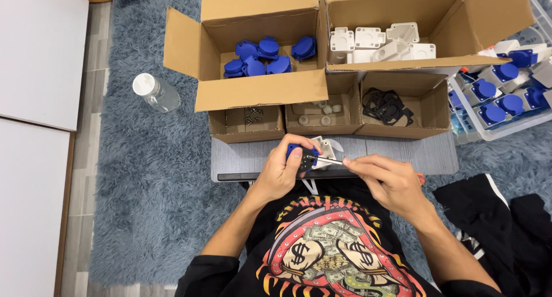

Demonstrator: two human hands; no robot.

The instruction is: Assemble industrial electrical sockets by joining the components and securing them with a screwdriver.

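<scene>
My left hand (283,171) grips a small assembly (313,153) made of a blue socket cover, a black gasket and a white housing, held over the grey board (402,154) in front of me. My right hand (391,181) holds a screwdriver whose thin metal shaft (325,159) points left into the assembly. The handle is mostly hidden inside my fist, with an orange bit showing at its right side.
Beyond the board stand open cardboard boxes: blue covers (261,58), white housings (374,44), screws (251,116), small white parts (322,114), black gaskets (386,106). A clear bin (506,96) of finished blue-and-white units sits right. A plastic bottle (156,93) lies on the blue rug.
</scene>
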